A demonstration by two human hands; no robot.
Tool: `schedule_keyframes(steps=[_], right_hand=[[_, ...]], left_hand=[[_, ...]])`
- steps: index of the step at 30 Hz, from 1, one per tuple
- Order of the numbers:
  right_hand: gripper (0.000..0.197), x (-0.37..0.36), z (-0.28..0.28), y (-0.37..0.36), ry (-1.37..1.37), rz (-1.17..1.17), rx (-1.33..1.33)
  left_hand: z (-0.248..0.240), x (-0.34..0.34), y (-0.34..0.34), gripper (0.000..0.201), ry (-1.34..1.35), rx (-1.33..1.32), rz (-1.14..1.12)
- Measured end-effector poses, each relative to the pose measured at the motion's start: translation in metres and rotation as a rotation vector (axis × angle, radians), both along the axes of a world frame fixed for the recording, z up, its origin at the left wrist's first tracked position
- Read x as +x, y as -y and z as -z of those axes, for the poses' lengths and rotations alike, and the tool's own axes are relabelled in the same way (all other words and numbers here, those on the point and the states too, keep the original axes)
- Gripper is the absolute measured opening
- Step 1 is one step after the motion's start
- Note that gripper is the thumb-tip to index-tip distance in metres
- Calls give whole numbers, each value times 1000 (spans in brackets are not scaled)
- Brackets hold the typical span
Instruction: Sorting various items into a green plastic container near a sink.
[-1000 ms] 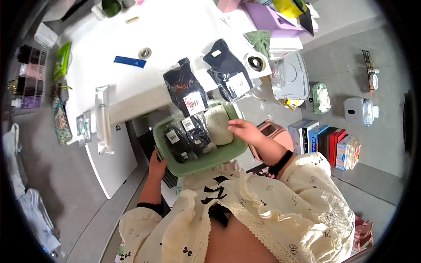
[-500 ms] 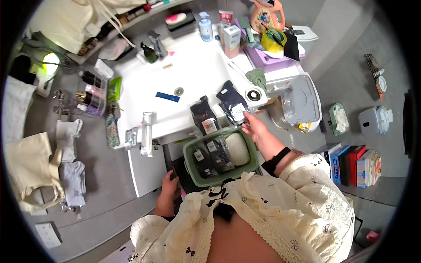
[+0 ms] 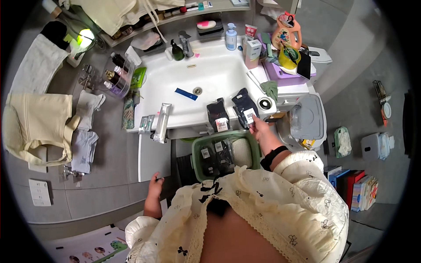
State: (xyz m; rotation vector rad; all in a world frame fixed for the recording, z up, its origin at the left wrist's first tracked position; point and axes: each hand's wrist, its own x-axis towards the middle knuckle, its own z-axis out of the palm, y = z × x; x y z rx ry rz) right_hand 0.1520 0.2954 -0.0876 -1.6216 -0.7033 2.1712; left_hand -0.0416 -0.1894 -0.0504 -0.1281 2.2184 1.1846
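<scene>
My right hand (image 3: 264, 135) pinches the lower end of a clear packet of dark folded fabric (image 3: 244, 104), which looks like socks and has a white label. The packet rests on the sink's front right rim. Beside it lies a similar dark packet (image 3: 218, 115), reaching over the front edge. Below them, a green basin (image 3: 196, 160) holds several labelled dark packets (image 3: 222, 152) and a whitish textured bundle (image 3: 241, 152). Low on the left, my left hand (image 3: 155, 187) hovers near the white cabinet door (image 3: 153, 160), fingers apart and nothing visible in them.
A blue strip (image 3: 186, 94) lies by the drain in the white sink (image 3: 160, 76). A silver tube-like packet (image 3: 162, 122) overhangs the front left rim. Bottles and a purple box (image 3: 285, 76) stand at the right back. A grey-lidded bin (image 3: 309, 118) is right of the sink.
The view has shifted, so the sink sits lower and further right. My left hand has moved left, away from the basin. My right hand keeps hold of the same packet on the rim.
</scene>
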Motion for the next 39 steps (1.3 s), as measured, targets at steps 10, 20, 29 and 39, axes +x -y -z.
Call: schedule_keyframes(steps=[10,20,29,39], right_hand=[[17,-2,-54,15,-221,-88,166],[39,-7,-171,128,-9,-978,1142],[32,-12,-161,169,-54,-1109,1224],[58,-11,-81,140,63,-400,245]], left_hand=[[-31,-18,2,32,53,142,39],[-127,-43,-129,48,-378,547,513],[-130,15,-209,43,86,216,1258],[-98,-23,-147,27,124,286,795]])
